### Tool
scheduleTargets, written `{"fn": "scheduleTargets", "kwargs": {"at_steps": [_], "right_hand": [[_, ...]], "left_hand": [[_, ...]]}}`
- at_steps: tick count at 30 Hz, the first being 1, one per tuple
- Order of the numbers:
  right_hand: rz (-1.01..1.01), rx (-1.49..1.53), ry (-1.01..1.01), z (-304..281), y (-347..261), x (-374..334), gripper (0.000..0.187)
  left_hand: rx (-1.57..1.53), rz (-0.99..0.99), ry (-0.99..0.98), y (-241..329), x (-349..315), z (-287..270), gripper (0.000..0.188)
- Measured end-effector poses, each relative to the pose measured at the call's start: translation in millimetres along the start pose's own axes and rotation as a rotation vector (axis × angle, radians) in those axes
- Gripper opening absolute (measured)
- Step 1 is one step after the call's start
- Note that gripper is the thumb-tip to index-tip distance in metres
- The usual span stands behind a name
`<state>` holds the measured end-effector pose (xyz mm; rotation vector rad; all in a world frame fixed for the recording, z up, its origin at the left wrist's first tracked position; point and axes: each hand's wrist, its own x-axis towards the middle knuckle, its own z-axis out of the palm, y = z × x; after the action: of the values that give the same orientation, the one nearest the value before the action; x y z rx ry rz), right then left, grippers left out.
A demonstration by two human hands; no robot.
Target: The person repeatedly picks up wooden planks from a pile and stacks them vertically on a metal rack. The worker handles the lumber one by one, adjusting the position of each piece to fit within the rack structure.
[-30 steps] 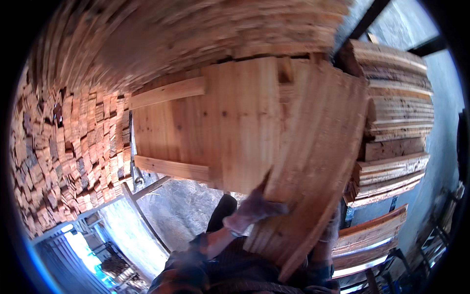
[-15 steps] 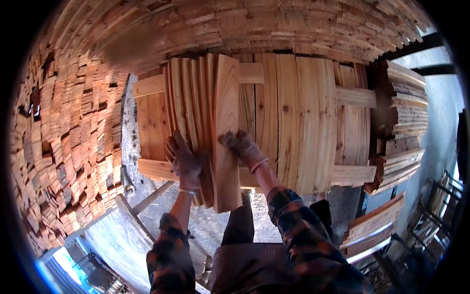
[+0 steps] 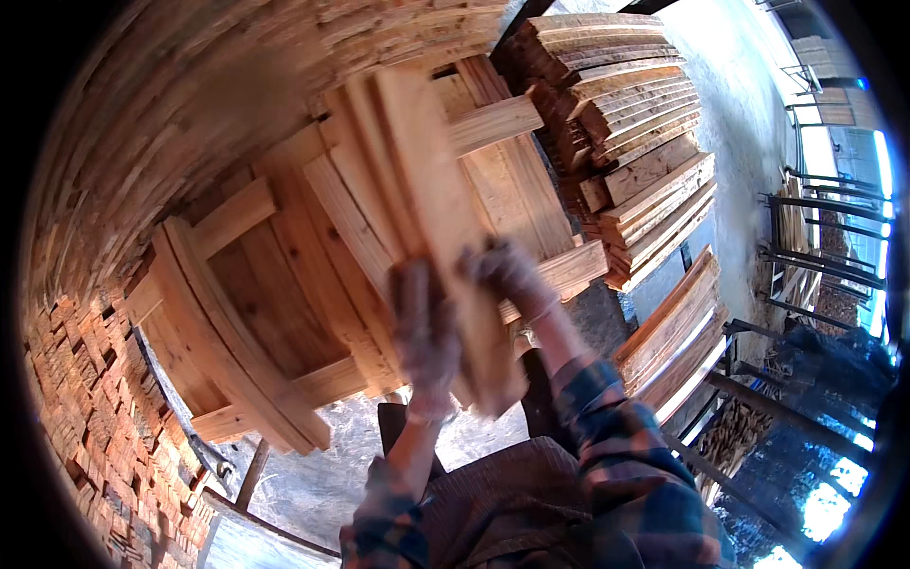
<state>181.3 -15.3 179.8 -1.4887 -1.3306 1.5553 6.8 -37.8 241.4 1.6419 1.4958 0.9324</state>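
A bundle of long wooden boards, blurred by motion, stands on edge between my two gloved hands over a pile of flat boards. My left hand presses against the bundle's left side near its close end. On the opposite side, my right hand is curled round the edge of the outermost board. The bundle tilts, its far end leaning left. Part of the fingers of both hands is smeared or hidden by the wood. A few boards lie apart from the bundle, toward the pile's left end.
Crosswise wooden slats lie on the pile. To the right is a tall stack of boards, with a lower board stack nearer me. A wall of stacked wood rises at the left. Dark metal frames stand farther right.
My view has turned to the right. Both hands have shifted the bundle rightward along the pile, leaving a few boards behind at the left. My left hand now sits closer to the right one.
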Motion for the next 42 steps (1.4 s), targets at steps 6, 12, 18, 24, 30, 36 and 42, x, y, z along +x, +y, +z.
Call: {"fn": "scheduleTargets", "kwargs": {"at_steps": [6,12,18,24,30,36,42], "right_hand": [[0.345,0.471,0.401,-200.9,53.0,-3.4,0.053],[0.225,0.651,0.341,-205.9,77.3,-4.8,0.060],[0.232,0.582,0.283,-205.2,70.6,-1.1,0.060],[0.224,0.554,0.352,-200.2,70.5,1.4,0.059],[0.161,0.725,0.378,-168.5,73.5,11.7,0.059],[0.204,0.660,0.324,-161.7,47.4,23.1,0.059],[0.260,0.552,0.415,-209.5,80.3,2.8,0.053]], "left_hand": [[0.546,-0.124,0.184,-46.8,27.8,75.8,0.083],[0.734,-0.156,-0.018,-34.9,13.1,127.8,0.092],[0.458,-0.345,0.190,-12.3,78.9,195.2,0.079],[0.359,-0.364,0.030,-4.6,95.1,197.0,0.068],[-0.061,-0.340,0.181,-35.4,21.0,88.5,0.048],[-0.993,-1.463,-0.171,-22.5,-183.6,69.6,0.026],[-1.630,-1.376,0.360,-21.9,-125.2,174.2,0.045]]}}
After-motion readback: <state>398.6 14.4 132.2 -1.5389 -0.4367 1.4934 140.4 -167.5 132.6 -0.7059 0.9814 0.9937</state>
